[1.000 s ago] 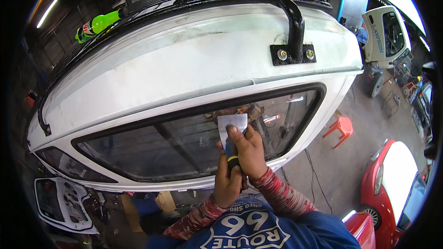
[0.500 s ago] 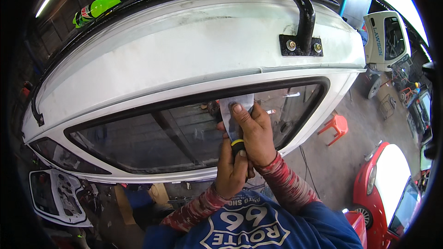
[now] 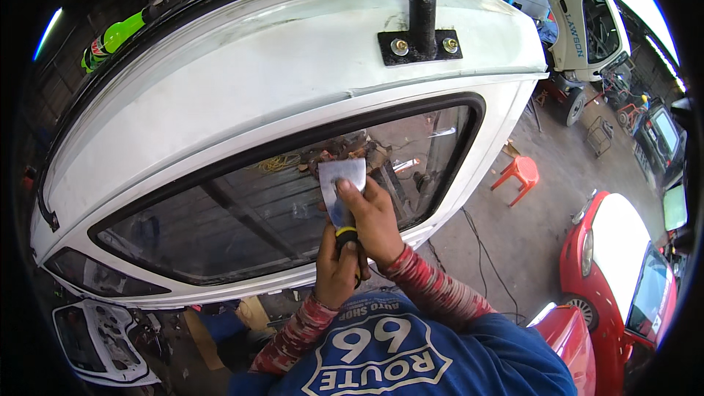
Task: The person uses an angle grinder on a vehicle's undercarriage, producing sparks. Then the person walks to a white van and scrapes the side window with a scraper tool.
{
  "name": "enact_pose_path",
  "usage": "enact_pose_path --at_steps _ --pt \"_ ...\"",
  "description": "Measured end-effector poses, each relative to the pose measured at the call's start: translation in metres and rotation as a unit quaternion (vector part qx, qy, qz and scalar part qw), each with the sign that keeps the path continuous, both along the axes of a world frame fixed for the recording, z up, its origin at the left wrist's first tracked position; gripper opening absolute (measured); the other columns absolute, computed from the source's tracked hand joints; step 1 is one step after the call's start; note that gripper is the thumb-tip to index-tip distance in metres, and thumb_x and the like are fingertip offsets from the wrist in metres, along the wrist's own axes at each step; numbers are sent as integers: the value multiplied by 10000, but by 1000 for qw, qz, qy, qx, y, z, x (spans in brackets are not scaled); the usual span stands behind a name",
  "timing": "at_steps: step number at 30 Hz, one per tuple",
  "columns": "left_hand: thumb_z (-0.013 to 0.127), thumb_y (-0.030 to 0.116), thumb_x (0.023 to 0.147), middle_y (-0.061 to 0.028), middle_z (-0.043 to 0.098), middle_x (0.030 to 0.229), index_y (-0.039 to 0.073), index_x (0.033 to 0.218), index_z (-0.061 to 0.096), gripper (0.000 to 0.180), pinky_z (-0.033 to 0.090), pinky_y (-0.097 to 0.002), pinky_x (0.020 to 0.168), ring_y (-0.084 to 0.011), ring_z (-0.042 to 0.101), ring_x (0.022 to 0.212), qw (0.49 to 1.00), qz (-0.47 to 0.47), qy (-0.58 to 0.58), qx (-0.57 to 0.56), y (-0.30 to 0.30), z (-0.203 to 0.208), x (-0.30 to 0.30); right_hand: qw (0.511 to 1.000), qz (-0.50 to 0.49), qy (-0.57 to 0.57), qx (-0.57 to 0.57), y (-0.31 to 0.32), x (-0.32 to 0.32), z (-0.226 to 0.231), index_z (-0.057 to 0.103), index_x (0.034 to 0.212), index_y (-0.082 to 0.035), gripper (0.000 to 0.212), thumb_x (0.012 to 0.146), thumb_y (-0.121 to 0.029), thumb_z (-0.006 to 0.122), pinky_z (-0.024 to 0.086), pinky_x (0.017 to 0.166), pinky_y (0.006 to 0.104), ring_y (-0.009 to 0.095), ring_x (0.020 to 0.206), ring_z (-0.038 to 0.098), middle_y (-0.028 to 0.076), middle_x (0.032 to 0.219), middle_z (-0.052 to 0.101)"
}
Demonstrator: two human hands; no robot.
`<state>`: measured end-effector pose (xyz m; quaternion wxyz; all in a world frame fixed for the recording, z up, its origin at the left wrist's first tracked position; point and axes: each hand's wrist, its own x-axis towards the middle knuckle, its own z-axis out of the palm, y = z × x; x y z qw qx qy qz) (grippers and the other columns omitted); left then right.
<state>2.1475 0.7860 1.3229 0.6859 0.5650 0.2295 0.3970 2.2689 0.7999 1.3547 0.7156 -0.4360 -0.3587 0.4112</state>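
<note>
My left hand (image 3: 336, 273) is wrapped round the black and yellow handle of a putty knife with a wide metal blade (image 3: 343, 169). The thumb of my right hand (image 3: 374, 221) presses on the blade's face, its other fingers partly hidden at the side and behind. Blade upward, the putty knife is held in front of a long side window (image 3: 176, 238) framed by a black rubber seal. That window belongs to a white vehicle (image 3: 242, 66), whose roof edge curves above my hands. A black rack foot (image 3: 420, 44) is bolted to the white roof with two bolts.
A green bottle (image 3: 117, 34) lies by the roof rack at the far left. To the right stand a red stool (image 3: 515, 177), a red and white car (image 3: 612, 249) and a white truck cab (image 3: 587, 37). Cables (image 3: 480, 257) run over the floor. A loose white door (image 3: 103, 341) is lower left.
Both hands and the putty knife have shifted left and away from the window's upper edge. My view has turned, moving the vehicle left in the picture. My grip looks much the same.
</note>
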Motion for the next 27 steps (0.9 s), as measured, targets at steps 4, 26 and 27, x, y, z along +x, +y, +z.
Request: enact_pose_path --at_steps 4,26,27 --pt "423 188 1060 -64 570 812 21 1230 413 238 502 -247 573 -115 562 615 998 61 7 22 -8 -14 -21 915 -254 -308 65 -17 18 -18 558 1288 25 357 966 -123 605 417 1027 421 309 1201 536 213 1313 537" --pt "397 251 1107 -67 598 904 35 1161 476 236 518 -246 624 -109 617 694 982 169 83 -19 -66 -35 19 943 167 -188 -219 -69 52 -126 697 955 36 299 1028 -219 559 532 787 349 189 876 701 124 896 729" --pt "394 247 1108 -66 596 906 33 1166 476 236 512 -239 614 -107 617 694 982 162 99 -19 -65 -40 19 972 129 -115 -157 -66 52 -124 678 1037 40 372 1070 -300 528 521 748 294 118 893 658 97 929 705"
